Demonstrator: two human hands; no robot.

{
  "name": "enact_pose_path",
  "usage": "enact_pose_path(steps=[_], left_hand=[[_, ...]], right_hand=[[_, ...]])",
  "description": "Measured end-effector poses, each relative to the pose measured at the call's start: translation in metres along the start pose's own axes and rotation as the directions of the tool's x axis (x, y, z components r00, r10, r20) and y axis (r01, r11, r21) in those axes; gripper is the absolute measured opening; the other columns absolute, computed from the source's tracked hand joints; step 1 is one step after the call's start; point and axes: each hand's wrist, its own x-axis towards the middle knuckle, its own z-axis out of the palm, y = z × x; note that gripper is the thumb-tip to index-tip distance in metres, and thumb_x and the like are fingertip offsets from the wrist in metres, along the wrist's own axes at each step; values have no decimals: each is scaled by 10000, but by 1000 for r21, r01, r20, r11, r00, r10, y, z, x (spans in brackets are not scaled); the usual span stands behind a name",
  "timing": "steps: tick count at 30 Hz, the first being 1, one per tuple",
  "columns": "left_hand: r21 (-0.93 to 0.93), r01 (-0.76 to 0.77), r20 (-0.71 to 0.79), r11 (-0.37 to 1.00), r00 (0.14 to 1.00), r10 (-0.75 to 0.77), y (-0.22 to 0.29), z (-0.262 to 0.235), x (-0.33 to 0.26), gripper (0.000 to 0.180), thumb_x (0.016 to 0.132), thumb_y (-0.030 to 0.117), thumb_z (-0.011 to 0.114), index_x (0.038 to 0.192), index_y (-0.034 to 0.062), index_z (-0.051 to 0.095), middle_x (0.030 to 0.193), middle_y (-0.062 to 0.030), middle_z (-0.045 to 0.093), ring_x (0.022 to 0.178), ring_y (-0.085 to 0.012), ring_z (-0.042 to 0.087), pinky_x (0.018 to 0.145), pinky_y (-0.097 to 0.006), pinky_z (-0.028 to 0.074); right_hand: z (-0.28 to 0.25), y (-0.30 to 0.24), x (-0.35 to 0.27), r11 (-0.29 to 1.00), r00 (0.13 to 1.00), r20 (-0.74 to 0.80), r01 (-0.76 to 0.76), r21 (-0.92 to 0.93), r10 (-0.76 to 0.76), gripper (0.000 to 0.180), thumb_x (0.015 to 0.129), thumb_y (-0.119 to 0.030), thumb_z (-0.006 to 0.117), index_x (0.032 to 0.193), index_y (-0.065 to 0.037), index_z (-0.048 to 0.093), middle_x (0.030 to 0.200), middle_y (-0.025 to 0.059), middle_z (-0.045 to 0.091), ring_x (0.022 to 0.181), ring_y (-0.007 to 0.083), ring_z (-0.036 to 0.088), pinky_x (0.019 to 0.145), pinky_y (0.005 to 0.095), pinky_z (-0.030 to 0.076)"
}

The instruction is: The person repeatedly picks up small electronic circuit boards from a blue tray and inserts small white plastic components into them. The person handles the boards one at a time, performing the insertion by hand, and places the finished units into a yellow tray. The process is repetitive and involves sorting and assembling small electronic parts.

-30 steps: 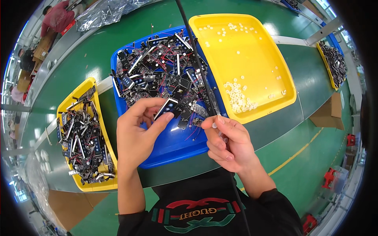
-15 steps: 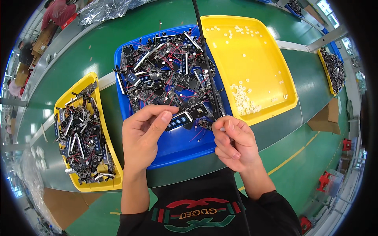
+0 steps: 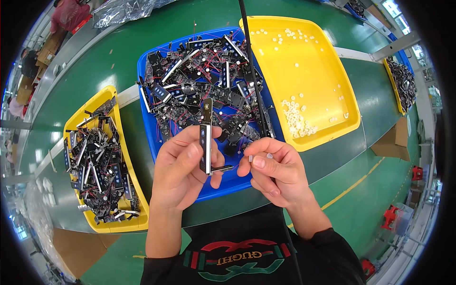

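My left hand (image 3: 183, 173) held a narrow black strip module (image 3: 205, 137) upright, pinched between thumb and curled fingers, its metal end standing above my knuckles and a small tab sticking out at the bottom toward my other hand. My right hand (image 3: 275, 171) was curled just beside it, thumb and forefinger pressed on a tiny pale part (image 3: 250, 156) close to that tab; whether the part touched the module I could not tell. A thin black cable (image 3: 251, 71) ran down from above, passing behind my right fingers.

Both hands hovered over the near edge of the blue tray (image 3: 145, 85), which was heaped with tangled black modules and red wires (image 3: 199, 85). I judged that the pale part could easily slip from so light a pinch and vanish into that tangle, and that the loose wires might snag the strip if I lowered it.

To my left sat a yellow tray (image 3: 107, 95) piled with dark strips, and to my right a larger yellow tray (image 3: 327, 42) with white ring-like pieces (image 3: 297, 118) scattered and clustered near its edge. All rested on a green conveyor belt (image 3: 118, 42). Farther off lay another tray of dark parts (image 3: 401, 78) at the right rim, and a person in red (image 3: 69, 14) at the far left.
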Motion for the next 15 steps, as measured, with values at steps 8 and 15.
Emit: enact_pose_path(steps=[8, 15], left_hand=[[183, -137, -78, 974, 985, 153, -3, -6, -1, 440, 733, -78, 652, 1142, -71, 489, 1020, -155, 578, 772, -204, 626, 629, -283, 541], [221, -226, -126, 949, 958, 258, -1, 10, 0, 399, 777, -71, 603, 1157, -71, 483, 1114, -176, 549, 769, -249, 649, 630, -296, 547]], right_hand=[[0, -1, -2, 1000, 1000, -14, -11, -7, 11, 206, 860, -32, 552, 1059, 14, 579, 889, 188, 641, 385, 30, 361, 375, 167, 274], [-3, -1, 0, 997, 1000, -20, -22, 77, 24, 200, 848, -5, 546, 1043, -10, 590, 894, 195, 641, 370, 32, 366, 368, 160, 277]])
